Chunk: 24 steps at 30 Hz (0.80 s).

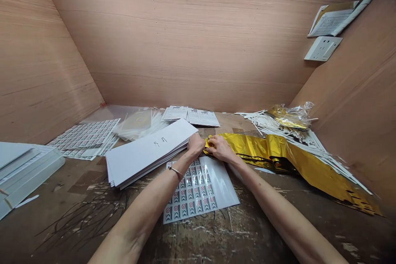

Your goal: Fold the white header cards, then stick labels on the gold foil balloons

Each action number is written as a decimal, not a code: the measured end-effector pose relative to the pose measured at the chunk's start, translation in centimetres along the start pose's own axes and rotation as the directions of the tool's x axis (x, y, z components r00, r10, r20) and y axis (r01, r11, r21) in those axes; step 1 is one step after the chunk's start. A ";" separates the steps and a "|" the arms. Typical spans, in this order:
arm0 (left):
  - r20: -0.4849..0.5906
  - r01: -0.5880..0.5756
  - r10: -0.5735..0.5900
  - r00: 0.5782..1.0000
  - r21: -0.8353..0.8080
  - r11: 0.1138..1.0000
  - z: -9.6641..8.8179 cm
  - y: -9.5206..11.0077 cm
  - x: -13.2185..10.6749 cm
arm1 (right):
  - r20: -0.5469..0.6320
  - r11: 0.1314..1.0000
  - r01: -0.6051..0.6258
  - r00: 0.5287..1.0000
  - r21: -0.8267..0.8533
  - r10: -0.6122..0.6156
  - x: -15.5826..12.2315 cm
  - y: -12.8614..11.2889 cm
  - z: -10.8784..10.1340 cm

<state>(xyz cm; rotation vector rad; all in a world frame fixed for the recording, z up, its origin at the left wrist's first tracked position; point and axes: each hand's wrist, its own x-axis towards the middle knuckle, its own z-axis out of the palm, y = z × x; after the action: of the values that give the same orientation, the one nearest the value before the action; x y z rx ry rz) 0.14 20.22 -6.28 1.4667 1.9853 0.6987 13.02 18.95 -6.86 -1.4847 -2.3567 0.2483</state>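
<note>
"How do your hands stand?"

"My bare left hand and bare right hand sit close together, curled inward."

"Your wrist?"

"A thin silver bangle circles my left wrist."

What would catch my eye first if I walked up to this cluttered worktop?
The shiny gold foil sheet stands out most, spread across the right of the worktop, its end gathered between the left hand and right hand at the centre. Left of the hands lies a thick stack of white cards, and a sheet of printed stickers sits just below them.
</note>
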 end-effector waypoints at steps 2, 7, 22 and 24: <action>0.011 0.030 -0.030 0.999 -0.049 0.998 0.4 0.1 0.6 | -0.045 0.992 0.075 0.996 -0.105 -0.080 -1.3 -0.5 0.3; 0.052 0.077 -0.069 0.996 -0.172 0.982 0.6 0.2 1.3 | -0.113 0.988 0.044 0.992 -0.151 -0.062 -2.3 -1.1 1.1; 0.126 0.155 -0.115 0.985 -0.386 0.909 -0.3 1.3 -2.1 | -0.211 0.854 -0.176 0.926 0.490 0.312 0.1 2.3 0.8; 0.133 0.156 -0.111 0.985 -0.399 0.904 0.0 1.3 -2.1 | -0.226 0.826 -0.167 0.916 0.539 0.332 0.0 2.5 0.7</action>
<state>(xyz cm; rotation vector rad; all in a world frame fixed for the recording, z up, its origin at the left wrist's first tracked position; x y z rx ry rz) 1.49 18.52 -5.04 1.0832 1.7090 0.8907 14.83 20.03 -8.33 -1.4326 -1.6630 0.6073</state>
